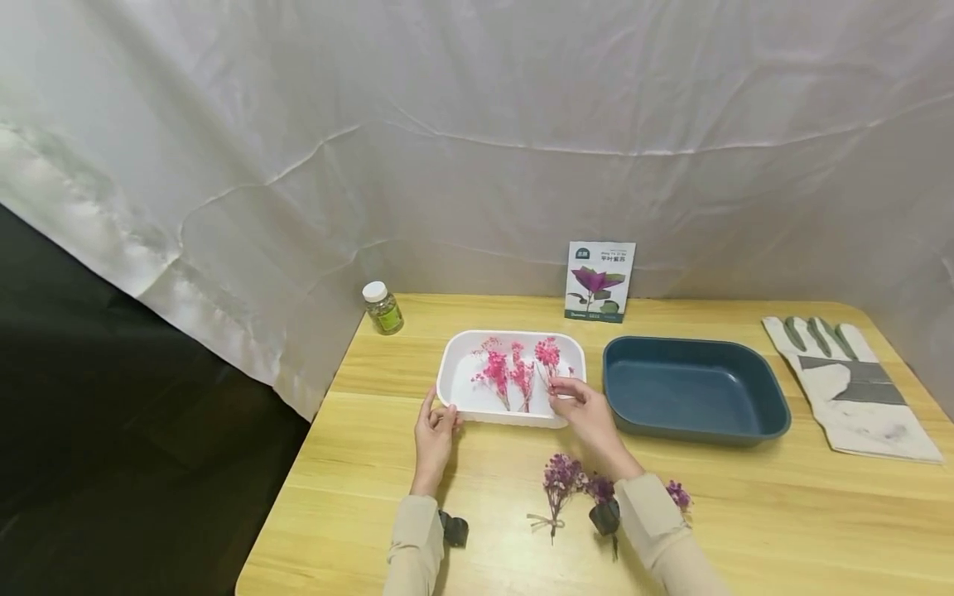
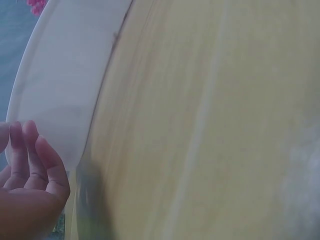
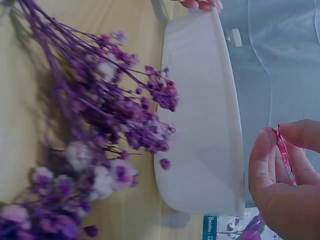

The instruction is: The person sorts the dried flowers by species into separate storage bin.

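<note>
My left hand [image 1: 434, 440] grips the front left corner of a white tray [image 1: 477, 416]. In the left wrist view its fingers [image 2: 22, 155] curl at the tray's rim, with the thumb mostly cut off. Over the tray's right end, my right hand [image 1: 594, 420] pinches the thin stem of a pink dried flower sprig [image 1: 547, 353], also seen between thumb and fingertips in the right wrist view. Two more pink sprigs [image 1: 495, 370] lie inside the tray. In front of it, purple dried flower bunches [image 1: 562, 475] lie on the table, partly hidden by my right forearm.
Right of the tray stands a dark blue basin [image 1: 701, 432], with a work glove [image 1: 857, 397] beyond it. A flower-printed seed packet [image 1: 599, 283] leans against the back curtain. At the back left stands a small white-capped jar [image 1: 384, 310]. The wooden table [image 1: 335, 497] ends at the left.
</note>
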The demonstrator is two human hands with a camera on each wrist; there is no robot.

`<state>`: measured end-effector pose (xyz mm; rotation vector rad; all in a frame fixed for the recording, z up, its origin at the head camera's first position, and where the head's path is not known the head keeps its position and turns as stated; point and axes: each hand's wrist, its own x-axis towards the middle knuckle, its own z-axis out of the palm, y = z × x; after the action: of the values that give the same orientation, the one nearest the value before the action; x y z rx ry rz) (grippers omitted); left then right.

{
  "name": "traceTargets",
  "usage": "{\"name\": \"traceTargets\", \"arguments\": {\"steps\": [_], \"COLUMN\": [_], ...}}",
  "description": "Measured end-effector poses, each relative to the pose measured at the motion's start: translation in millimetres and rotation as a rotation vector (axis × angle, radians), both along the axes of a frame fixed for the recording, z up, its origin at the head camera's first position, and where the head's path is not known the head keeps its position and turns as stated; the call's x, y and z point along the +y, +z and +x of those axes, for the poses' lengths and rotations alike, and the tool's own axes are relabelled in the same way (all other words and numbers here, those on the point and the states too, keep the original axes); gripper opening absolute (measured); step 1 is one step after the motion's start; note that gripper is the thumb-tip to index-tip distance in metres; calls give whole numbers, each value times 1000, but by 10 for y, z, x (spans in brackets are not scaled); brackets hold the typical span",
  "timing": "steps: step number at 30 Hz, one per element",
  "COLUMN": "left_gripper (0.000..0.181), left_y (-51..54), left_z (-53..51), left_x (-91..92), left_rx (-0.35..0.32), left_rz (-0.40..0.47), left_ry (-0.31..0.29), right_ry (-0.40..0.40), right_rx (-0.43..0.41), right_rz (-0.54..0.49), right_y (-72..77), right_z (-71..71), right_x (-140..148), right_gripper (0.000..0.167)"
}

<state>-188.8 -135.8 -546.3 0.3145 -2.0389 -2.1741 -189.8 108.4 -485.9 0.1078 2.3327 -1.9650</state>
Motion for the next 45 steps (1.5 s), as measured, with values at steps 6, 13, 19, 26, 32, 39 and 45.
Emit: {"name": "traceTargets", "arguments": {"steps": [6,13,19,26,32,39,45], "left_gripper": [61,60,60,60,62,62,62], "left_y": [-30,-21,-15,-13,3,-1,7], "left_z": [-13,-8,-34,-32,4,5,16], "left_x": [15,29,14,7,24,0,-21], "left_rx": [-17,-5,-12,-26,-9,-16,-18], "left_rz": [24,20,44,39,8,-8,-2], "left_ry": [-5,-9,-14,-18,-20,-18,-25], "right_ry": [29,51,80,76,54,48,38], "right_rx": [-4,24,22,0,2,22,13], "right_rz": [2,9,79,126,100,56,26], "right_y": [6,-31,-46,-39,-6,44,81], "right_z": [-122,-231,-262,-227,-161,-19,108], "right_x": [-46,-85,-88,-75,-46,41,196], "right_gripper": [36,36,35,33,31,33,34]}}
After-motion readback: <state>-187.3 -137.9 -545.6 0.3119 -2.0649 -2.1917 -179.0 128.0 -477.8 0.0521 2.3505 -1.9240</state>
